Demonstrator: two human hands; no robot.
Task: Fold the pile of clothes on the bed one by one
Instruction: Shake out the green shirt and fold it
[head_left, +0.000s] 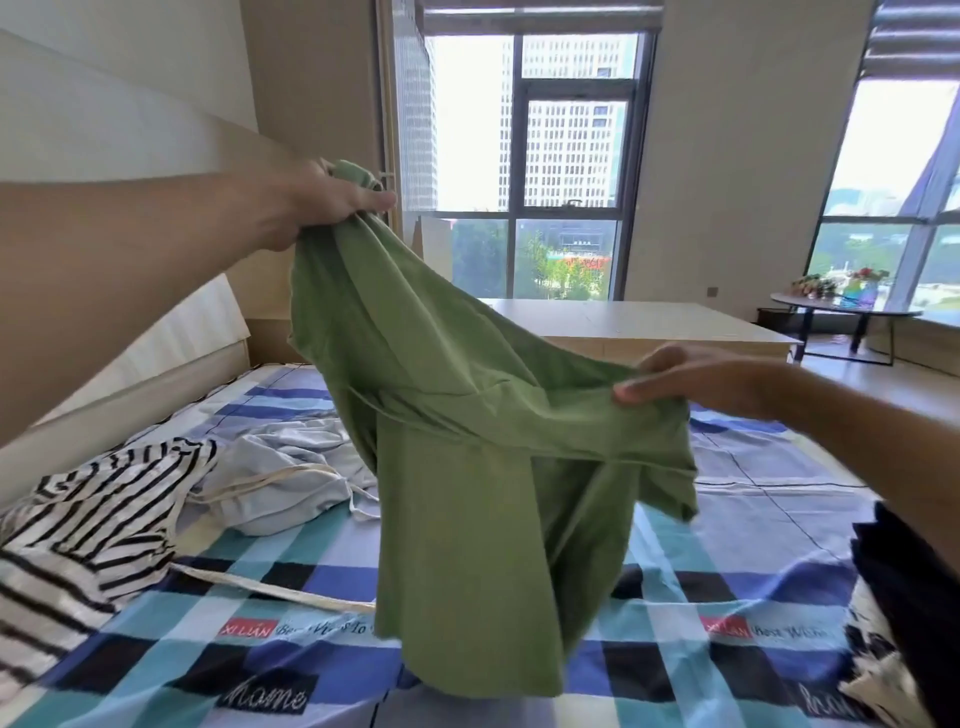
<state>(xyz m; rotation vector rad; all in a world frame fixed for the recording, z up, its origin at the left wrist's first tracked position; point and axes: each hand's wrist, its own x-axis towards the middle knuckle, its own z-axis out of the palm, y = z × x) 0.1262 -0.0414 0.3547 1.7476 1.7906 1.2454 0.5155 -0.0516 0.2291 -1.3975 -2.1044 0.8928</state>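
Green cloth fills the middle of the view: one green garment (467, 441) is held up over the bed (753, 519), slung between two hands; the left hand (322, 202) is raised high with its fingers bunched round a gathered corner, and the right hand (685, 379) sits lower and off to the right, thumb and fingers pinching the top edge; so the held edge slopes down from left to right, and the long axis of the cloth hangs downward from that edge toward the checked sheet; whether the bottom hem touches the sheet I cannot tell. The fabric is twisted and doubled on itself under the right hand, so my judgement is that the coming move turns on levelling that edge, bringing the left hand down or the right hand up, before the piece can be laid flat; the open stretch of sheet lies directly below and toward the viewer, nearer the right hand. Counted outward: one striped garment (93, 519) crumpled at the left of the bed; one pale garment (291, 467) just beside it, with a cream strap (270, 590) trailing across the sheet; dark cloth (909, 597) at the right edge, how many pieces I cannot tell.
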